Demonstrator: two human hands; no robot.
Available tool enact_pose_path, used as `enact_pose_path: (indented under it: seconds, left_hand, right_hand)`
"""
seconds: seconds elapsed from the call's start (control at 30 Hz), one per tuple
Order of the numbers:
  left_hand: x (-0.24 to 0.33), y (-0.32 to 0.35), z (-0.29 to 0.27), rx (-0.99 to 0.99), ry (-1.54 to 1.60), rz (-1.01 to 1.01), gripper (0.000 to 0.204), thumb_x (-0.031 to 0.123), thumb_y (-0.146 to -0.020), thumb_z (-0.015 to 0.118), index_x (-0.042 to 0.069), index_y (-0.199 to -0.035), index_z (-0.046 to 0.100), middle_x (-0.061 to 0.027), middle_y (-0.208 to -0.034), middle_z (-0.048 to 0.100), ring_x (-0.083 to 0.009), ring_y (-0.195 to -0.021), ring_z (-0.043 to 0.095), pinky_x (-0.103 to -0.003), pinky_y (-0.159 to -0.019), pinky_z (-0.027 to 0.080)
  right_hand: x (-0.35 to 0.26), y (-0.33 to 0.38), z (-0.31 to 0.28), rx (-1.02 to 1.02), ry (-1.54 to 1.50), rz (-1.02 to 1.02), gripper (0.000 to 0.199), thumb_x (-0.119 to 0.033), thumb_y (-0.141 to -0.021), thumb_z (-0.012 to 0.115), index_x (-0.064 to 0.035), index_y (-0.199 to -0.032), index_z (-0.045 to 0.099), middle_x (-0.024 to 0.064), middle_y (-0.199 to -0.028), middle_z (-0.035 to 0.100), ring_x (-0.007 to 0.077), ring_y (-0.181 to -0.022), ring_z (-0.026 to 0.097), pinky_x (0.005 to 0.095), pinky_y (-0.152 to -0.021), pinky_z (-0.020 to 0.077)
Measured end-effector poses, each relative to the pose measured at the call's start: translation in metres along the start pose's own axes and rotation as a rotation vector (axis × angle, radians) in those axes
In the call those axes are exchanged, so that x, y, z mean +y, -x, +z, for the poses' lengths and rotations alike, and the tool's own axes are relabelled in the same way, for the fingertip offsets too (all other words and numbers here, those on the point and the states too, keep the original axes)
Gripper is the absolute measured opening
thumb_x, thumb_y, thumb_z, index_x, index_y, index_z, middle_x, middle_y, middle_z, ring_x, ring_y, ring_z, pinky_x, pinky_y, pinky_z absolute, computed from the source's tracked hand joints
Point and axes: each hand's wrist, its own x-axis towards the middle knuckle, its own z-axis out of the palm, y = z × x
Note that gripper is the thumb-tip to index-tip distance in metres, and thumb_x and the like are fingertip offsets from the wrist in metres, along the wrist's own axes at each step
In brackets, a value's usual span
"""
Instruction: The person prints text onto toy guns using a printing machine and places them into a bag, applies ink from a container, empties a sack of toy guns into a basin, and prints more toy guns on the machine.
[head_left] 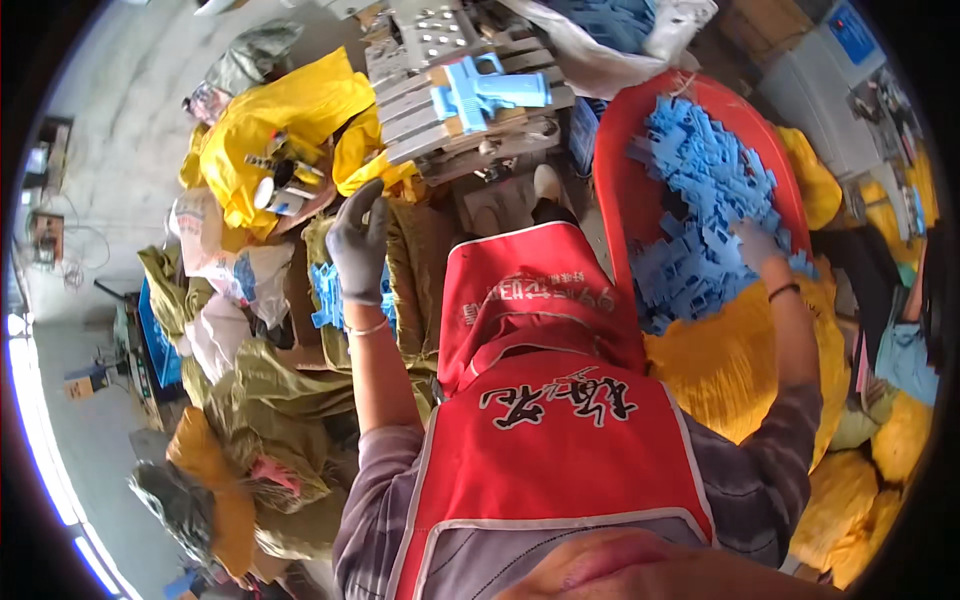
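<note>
My left hand (pixel 360 245), in a grey glove, is raised over an olive woven sack (pixel 415 235) with blue plastic pieces (pixel 326 295) in it. Its fingers point up, apart from the thumb, with nothing visible in them. My right hand (pixel 757 246), also gloved, reaches into a heap of light blue plastic pieces (pixel 705 165) in a red tub (pixel 622 110); its fingertips are lost among the pieces. Ahead of me, light blue pistol-shaped plastic parts (pixel 490 92) lie on a slatted metal fixture (pixel 405 115).
Yellow sacks (pixel 285 120) lie at the far left, with a roll of tape (pixel 266 194) on them. A white sack of blue pieces (pixel 610 60) stands at the back. An orange-yellow sack (pixel 720 350) lies against the tub's near end. Olive sacks (pixel 290 400) crowd the left side.
</note>
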Motion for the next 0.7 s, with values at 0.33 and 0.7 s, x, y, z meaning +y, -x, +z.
enact_pose_path:
  seconds: [0.33, 0.7]
  left_hand:
    - [0.036, -0.068, 0.015, -0.109, -0.055, 0.299, 0.029, 0.013, -0.080, 0.067, 0.006, -0.108, 0.064, -0.0121, -0.107, 0.066, -0.0310, -0.099, 0.062, -0.037, -0.085, 0.049]
    - [0.040, -0.117, 0.041, -0.370, 0.127, 0.259, 0.040, 0.024, -0.076, 0.074, 0.005, -0.109, 0.063, -0.0133, -0.095, 0.069, -0.0254, -0.089, 0.068, -0.033, -0.077, 0.052]
  right_hand:
    - [-0.072, 0.003, -0.029, 0.505, -1.734, 0.279, 0.040, -0.005, -0.092, 0.053, 0.0011, -0.131, 0.045, 0.0085, -0.128, 0.047, 0.0182, -0.111, 0.052, 0.0310, -0.090, 0.0497]
    - [-0.145, -0.020, -0.103, 0.597, -1.752, -0.365, 0.033, -0.003, -0.095, 0.050, 0.0065, -0.126, 0.044, 0.0123, -0.132, 0.041, 0.0194, -0.116, 0.048, 0.0303, -0.095, 0.0466]
